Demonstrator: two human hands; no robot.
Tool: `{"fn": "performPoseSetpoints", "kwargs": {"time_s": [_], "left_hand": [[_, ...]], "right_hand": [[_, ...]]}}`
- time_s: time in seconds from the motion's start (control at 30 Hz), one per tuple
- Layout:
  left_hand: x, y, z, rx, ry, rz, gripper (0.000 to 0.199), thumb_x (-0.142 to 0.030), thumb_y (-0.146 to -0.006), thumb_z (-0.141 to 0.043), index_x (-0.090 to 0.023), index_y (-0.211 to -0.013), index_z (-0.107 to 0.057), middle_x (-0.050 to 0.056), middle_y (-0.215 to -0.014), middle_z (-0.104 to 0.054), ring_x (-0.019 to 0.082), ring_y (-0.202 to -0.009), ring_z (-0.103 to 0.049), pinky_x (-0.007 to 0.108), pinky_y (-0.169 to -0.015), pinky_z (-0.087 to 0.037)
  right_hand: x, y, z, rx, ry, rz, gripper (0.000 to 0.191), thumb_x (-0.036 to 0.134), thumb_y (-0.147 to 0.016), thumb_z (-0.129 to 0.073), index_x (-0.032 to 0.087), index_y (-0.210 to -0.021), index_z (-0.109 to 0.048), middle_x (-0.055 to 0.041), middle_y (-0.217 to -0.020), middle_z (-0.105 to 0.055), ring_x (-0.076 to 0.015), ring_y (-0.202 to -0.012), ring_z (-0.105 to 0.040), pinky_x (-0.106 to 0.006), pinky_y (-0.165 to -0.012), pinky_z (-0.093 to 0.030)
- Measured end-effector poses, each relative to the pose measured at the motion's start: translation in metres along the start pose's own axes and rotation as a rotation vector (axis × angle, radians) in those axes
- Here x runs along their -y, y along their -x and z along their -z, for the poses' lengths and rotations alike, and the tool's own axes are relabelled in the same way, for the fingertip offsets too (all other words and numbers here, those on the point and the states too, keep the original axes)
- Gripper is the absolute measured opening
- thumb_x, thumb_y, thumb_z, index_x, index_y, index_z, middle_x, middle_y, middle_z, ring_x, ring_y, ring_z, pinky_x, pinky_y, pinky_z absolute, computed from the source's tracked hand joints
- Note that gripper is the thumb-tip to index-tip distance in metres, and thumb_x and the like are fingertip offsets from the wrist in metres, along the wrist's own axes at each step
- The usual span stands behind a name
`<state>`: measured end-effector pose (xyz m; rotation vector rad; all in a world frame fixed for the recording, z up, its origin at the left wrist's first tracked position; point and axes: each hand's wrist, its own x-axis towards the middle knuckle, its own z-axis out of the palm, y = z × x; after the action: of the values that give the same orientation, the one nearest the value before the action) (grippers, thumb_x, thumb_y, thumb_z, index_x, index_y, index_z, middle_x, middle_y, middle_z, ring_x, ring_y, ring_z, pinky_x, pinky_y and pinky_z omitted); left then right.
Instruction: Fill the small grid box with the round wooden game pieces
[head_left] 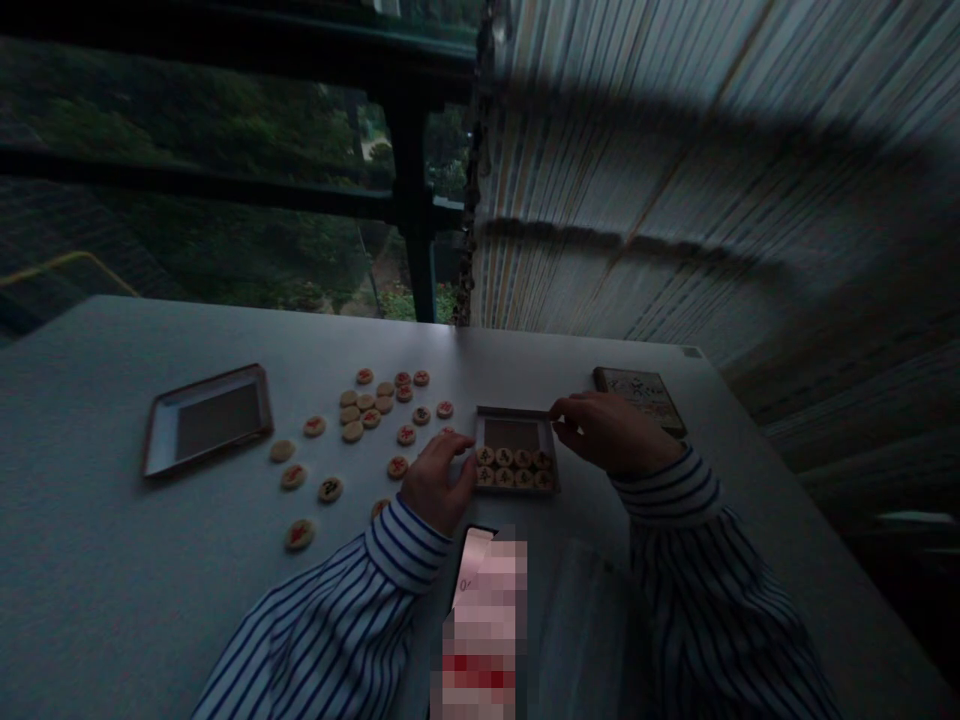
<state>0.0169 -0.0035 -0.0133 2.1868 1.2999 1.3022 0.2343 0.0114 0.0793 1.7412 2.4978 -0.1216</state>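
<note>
A small shallow box (510,411) lies on the table in front of me. Two rows of round Chinese chess pieces (504,476) with dark characters fill its near half; the far half shows its bare bottom. My left hand (439,482) is at the box's left side, thumb and forefinger bent against its edge. At the far right corner, my right hand (611,430) has its fingers curled onto the rim. Its palm faces down, and the lower fingers are partly hidden. Loose pieces (370,418), some with red characters and some blank side up, are scattered left of my left hand.
An upturned box lid or tray (151,440) lies at the left. Behind my right hand is a flat box with a printed cover (637,385). A lit phone (480,600) lies near me, beside a clear, see-through object (581,620). Railing and a striped curtain border the table's far side.
</note>
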Motion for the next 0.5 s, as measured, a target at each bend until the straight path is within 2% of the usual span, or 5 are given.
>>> {"fn": "performPoseSetpoints", "kwargs": {"time_s": [0.13, 0.33, 0.43, 0.5], "left_hand": [[0.0, 0.0, 0.0, 0.011, -0.005, -0.036, 0.015, -0.017, -0.073, -0.049, -0.013, -0.085, -0.056, 0.009, -0.081, -0.062, 0.019, -0.08, -0.059, 0.034, -0.077, -0.048], [0.002, 0.002, -0.001, -0.004, -0.022, -0.069, 0.015, -0.017, -0.073, -0.048, -0.015, -0.086, -0.056, 0.008, -0.084, -0.063, 0.019, -0.086, -0.059, 0.036, -0.081, -0.047], [0.002, 0.001, 0.0, -0.008, -0.036, -0.064, 0.014, -0.018, -0.073, -0.049, -0.015, -0.085, -0.056, 0.009, -0.085, -0.063, 0.019, -0.088, -0.059, 0.036, -0.081, -0.048], [0.002, 0.0, 0.002, -0.014, -0.046, -0.062, 0.014, -0.018, -0.073, -0.049, -0.015, -0.085, -0.057, 0.009, -0.086, -0.063, 0.02, -0.087, -0.059, 0.035, -0.078, -0.049]], "right_hand": [[-0.003, 0.002, -0.004, 0.088, -0.027, -0.027, 0.024, 0.023, -0.075, -0.045, 0.023, -0.093, -0.061, -0.0039, -0.08, -0.065, -0.0156, -0.071, -0.059, -0.025, -0.061, -0.04], [0.004, 0.002, -0.014, 0.195, -0.109, 0.111, 0.022, 0.024, -0.074, -0.048, 0.026, -0.088, -0.064, -0.0017, -0.079, -0.066, -0.0147, -0.074, -0.06, -0.023, -0.063, -0.04], [0.006, 0.002, -0.013, 0.168, -0.102, 0.128, 0.02, 0.024, -0.074, -0.047, 0.025, -0.086, -0.064, -0.0016, -0.078, -0.066, -0.0145, -0.072, -0.06, -0.023, -0.061, -0.039], [0.008, 0.004, -0.008, 0.085, -0.074, 0.105, 0.021, 0.024, -0.076, -0.046, 0.023, -0.087, -0.063, -0.0027, -0.079, -0.065, -0.0145, -0.072, -0.059, -0.023, -0.061, -0.038]]}}
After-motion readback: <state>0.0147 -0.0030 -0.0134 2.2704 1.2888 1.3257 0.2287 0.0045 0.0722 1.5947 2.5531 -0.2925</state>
